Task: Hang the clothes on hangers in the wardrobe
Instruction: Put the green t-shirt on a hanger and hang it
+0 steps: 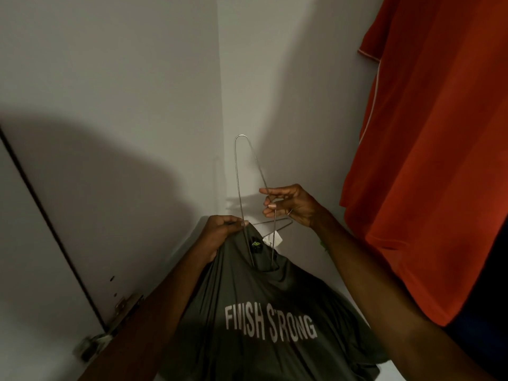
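A dark grey T-shirt [264, 312] printed "FINISH STRONG" hangs bunched in front of me inside the white wardrobe. My left hand [220, 232] pinches its collar at the left side. A thin wire hanger [238, 171] stands upright with its long loop above the collar and its lower part down inside the neck opening. My right hand [291, 206] grips one wire of the hanger just above the collar. A small white label [273, 239] shows at the neck.
An orange garment [428, 149] hangs at the right, close to my right forearm. The wardrobe's white walls meet in a corner [220, 105] straight ahead. A door edge with a metal hinge [123, 306] is at the lower left.
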Available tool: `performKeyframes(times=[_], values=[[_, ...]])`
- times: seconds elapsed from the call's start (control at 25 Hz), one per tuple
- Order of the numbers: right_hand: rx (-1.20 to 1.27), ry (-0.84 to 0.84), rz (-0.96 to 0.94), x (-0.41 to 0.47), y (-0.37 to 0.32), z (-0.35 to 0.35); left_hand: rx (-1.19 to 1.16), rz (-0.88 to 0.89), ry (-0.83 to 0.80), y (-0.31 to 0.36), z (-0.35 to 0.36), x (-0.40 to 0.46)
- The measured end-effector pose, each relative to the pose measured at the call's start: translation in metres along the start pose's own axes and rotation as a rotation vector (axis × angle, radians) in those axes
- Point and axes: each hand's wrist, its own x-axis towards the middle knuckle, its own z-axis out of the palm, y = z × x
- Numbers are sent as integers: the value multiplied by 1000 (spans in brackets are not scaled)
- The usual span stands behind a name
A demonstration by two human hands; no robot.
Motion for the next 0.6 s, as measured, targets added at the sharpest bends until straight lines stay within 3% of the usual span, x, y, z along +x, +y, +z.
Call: performKeyframes(times=[0.28, 0.52, 0.6], values=[[-298, -204, 180, -18, 0, -14, -159, -154, 25, 33, -12, -4], [-742, -286, 464, -56, -35, -48, 153, -196, -119, 41, -22, 4], [-813, -291, 547, -66, -32, -42, 289, -165, -101, 44, -10, 2]])
